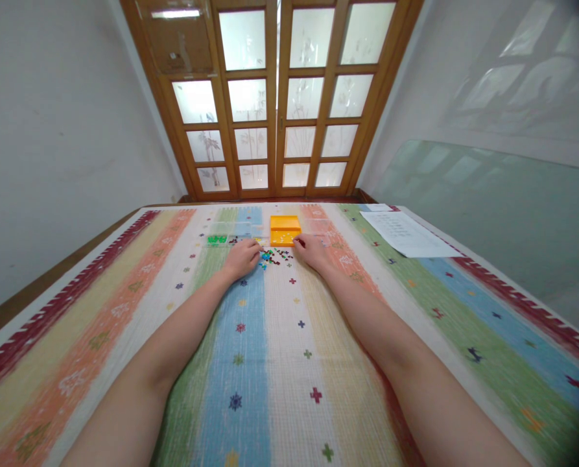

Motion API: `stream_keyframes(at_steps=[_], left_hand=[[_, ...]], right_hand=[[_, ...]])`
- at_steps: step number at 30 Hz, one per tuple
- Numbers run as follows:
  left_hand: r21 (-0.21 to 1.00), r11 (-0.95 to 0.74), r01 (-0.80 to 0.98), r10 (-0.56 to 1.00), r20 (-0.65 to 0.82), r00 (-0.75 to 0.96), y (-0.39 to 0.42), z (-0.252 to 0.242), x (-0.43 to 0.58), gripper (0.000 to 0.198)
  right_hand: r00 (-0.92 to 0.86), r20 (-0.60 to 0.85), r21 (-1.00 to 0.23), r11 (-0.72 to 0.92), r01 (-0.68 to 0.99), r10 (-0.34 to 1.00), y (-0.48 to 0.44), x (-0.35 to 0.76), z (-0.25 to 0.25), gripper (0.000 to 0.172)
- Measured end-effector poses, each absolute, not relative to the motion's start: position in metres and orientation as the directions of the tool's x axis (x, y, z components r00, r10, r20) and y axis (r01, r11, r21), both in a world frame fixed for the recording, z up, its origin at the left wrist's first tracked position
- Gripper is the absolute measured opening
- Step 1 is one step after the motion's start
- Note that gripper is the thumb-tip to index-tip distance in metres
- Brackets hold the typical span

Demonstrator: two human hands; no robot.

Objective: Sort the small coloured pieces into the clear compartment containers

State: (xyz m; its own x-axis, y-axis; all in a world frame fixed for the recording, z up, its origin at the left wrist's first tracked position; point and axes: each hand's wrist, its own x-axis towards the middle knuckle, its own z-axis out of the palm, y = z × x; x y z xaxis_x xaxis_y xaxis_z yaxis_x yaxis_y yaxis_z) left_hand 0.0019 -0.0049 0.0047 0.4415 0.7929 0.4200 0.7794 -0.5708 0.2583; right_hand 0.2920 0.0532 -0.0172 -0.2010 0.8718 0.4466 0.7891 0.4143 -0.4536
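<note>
A small pile of mixed coloured beads or tiny pieces lies on the striped cloth between my hands. My left hand is at the left edge of the pile, fingers drawn together; anything in them is too small to make out. My right hand is closed in a pinch at the lower right corner of an open orange box, which holds some small pale pieces. Beyond my left hand lies a clear divided box with green pieces in one compartment and dark ones beside them. My hand partly covers it.
A patterned, striped tablecloth covers the table. Printed paper sheets lie at the far right. Wooden doors with glass panes stand behind the table, and a pale glass panel leans along the right wall.
</note>
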Motion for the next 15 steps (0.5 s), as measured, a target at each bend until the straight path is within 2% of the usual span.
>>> stream_keyframes(at_steps=[2, 6, 15], left_hand=[[0.201, -0.657, 0.726, 0.735, 0.381, 0.56, -0.012, 0.008, 0.015, 0.027], [0.161, -0.74, 0.653, 0.66, 0.362, 0.658, -0.018, 0.01, 0.025, 0.029], [0.193, -0.825, 0.531, 0.564, 0.354, 0.747, -0.027, 0.015, 0.033, 0.032]], right_hand=[[-0.197, 0.441, -0.449, 0.405, 0.796, 0.876, 0.053, 0.291, -0.017, 0.024], [-0.201, 0.438, -0.43, 0.401, 0.809, 0.876, 0.052, 0.289, -0.017, 0.024], [-0.226, 0.44, -0.418, 0.421, 0.805, 0.869, 0.048, 0.287, -0.012, 0.024]])
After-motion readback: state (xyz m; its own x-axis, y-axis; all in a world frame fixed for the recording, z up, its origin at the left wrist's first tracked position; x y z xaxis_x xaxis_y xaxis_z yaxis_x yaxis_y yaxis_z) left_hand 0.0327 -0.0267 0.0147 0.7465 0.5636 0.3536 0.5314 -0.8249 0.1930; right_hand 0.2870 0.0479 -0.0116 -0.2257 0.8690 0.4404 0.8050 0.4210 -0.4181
